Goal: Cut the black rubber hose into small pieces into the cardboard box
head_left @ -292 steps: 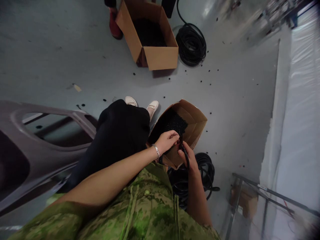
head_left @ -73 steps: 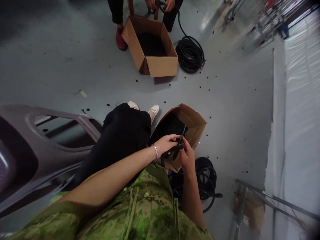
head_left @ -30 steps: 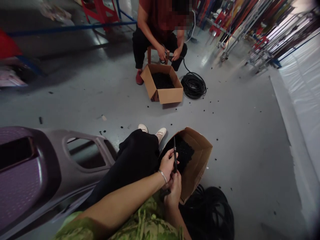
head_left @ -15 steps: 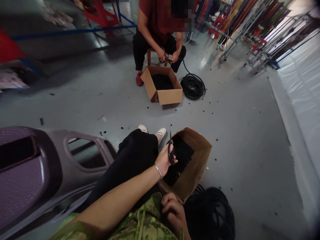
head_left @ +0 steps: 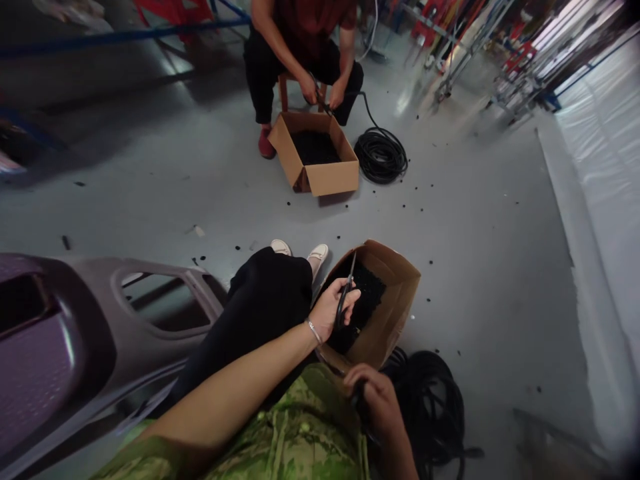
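Note:
My left hand point(head_left: 333, 310), with a bracelet at its wrist, is closed on black-handled scissors point(head_left: 345, 297), their blades pointing away from me. The scissors are over an open cardboard box point(head_left: 400, 303) holding many small black pieces point(head_left: 373, 293). Nearer my body, by the box's near edge, my right hand point(head_left: 377, 400) is curled round what looks like a black tube point(head_left: 358, 392); only a short dark part of it shows. A loose coil of black tubing point(head_left: 440, 400) lies on the floor beside that hand.
Across from me a seated person point(head_left: 305, 53) works with scissors over another cardboard box point(head_left: 333, 179), beside a second coil of black tubing point(head_left: 383, 155). A purple and grey plastic stool point(head_left: 100, 333) stands at my left. Small black bits dot the floor point(head_left: 495, 280). Wheeled racks point(head_left: 450, 73) stand far right.
My right hand has moved up and to the right, and the dark tube in it now shows. The scissors have tilted to the right. The view has shifted slightly.

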Available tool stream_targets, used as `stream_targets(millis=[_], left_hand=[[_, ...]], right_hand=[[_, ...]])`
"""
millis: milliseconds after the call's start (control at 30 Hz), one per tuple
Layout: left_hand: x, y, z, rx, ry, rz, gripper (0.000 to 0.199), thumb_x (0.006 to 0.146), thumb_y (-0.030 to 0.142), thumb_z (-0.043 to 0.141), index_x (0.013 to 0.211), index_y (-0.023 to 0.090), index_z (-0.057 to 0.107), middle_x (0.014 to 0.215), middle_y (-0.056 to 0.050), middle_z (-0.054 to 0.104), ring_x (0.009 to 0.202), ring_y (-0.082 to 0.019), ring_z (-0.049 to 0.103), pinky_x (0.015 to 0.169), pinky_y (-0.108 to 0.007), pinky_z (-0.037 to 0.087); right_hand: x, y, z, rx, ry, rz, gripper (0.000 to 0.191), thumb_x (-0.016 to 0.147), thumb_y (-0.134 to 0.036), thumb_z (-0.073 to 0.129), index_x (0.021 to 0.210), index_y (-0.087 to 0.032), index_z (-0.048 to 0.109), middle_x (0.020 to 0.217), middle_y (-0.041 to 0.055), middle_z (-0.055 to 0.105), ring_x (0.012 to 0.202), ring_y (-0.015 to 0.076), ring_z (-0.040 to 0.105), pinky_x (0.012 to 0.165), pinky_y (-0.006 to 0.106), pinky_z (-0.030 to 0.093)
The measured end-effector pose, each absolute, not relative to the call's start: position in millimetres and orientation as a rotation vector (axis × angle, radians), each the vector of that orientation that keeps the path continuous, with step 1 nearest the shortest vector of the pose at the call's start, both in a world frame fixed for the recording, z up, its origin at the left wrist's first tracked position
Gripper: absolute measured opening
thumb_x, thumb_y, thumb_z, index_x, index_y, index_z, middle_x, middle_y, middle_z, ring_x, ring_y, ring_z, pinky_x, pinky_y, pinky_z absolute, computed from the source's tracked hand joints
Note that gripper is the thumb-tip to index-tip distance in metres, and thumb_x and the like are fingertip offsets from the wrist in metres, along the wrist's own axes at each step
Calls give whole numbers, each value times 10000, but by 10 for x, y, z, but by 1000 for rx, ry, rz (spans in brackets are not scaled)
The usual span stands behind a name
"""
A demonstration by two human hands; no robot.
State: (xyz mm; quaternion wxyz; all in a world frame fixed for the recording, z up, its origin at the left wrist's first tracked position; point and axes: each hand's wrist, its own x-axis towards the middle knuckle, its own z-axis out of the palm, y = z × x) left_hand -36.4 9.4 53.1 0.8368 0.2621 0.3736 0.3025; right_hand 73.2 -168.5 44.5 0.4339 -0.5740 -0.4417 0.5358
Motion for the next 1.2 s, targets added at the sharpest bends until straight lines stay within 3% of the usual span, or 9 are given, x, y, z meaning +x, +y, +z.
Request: stream_targets(millis=[100, 200, 333, 467, 633, 733, 800, 967, 1200], left_hand=[[-357, 79, 484, 676, 921, 577, 470, 676, 506, 725, 953, 201, 500, 478, 104, 462, 346, -58, 392, 332, -160, 304], [-357, 53, 455, 664, 918, 471, 492, 644, 504, 740, 958, 187, 534, 467, 101, 454, 340, -52, 367, 322, -158, 270], [-359, 23, 454, 612, 900, 339, 513, 610, 486, 770, 973, 178, 576, 468, 106, 423, 339, -37, 321, 325, -157, 216], [-335, 18, 460, 655, 928, 383, 552, 663, 487, 736, 1095, 162, 626, 550, 66, 505, 400, -50, 407, 378, -177, 287], [-300, 25, 463, 725, 917, 418, 595, 707, 451, 723, 1228, 178, 634, 817, -17, 645, 655, -86, 560, 618, -215, 443], [-293, 3, 436, 809, 861, 420, 569, 743, 444, 691, 1243, 178, 629, 863, -30, 647, 736, -116, 569, 714, -254, 457], [-294, -20, 406, 964, 854, 444, 528, 725, 409, 710, 1201, 187, 658, 863, -31, 632, 777, -139, 564, 742, -266, 453], [-322, -65, 368, 1311, 936, 453, 504, 678, 328, 722, 1174, 245, 682, 831, -10, 567, 732, -143, 540, 723, -262, 452], [-376, -83, 408, 1505, 949, 484, 497, 690, 288, 702, 1186, 263, 673, 900, -29, 591, 807, -165, 570, 760, -268, 461]], right_hand=[[916, -1494, 433, -1581, -707, 1091, 510, 891, -623, 464, 819, -175, 697, 634, 31, 581, 556, 140, 518, 549, 261, 426], [1035, -1233, 441, -1497, -472, 945, 429, 864, -582, 546, 1050, -206, 639, 722, 0, 580, 521, 102, 496, 480, 219, 378], [1047, -930, 464, -1375, -422, 873, 449, 827, -617, 546, 1001, -209, 617, 631, -43, 479, 452, 80, 402, 420, 203, 317], [983, -857, 436, -1435, -448, 980, 447, 843, -558, 552, 1118, -208, 597, 653, -43, 509, 452, 78, 417, 425, 205, 332], [1089, -971, 399, -1933, -696, 967, 392, 837, -515, 563, 971, -166, 681, 586, -25, 575, 459, 107, 457, 451, 225, 367], [1214, -1000, 424, -2163, -943, 641, 371, 820, -479, 568, 979, -181, 722, 793, 42, 713, 707, 188, 617, 650, 278, 476], [1256, -986, 455, -2151, -1007, 572, 372, 830, -456, 553, 1033, -192, 719, 916, 58, 731, 822, 211, 637, 741, 301, 488], [1182, -923, 508, -1971, -898, 778, 364, 855, -429, 574, 1099, -181, 682, 713, 11, 676, 566, 140, 555, 567, 262, 461], [1097, -791, 331, -1629, -542, 841, 256, 795, -419, 652, 892, -197, 569, 725, -12, 644, 500, 85, 507, 473, 205, 389]])
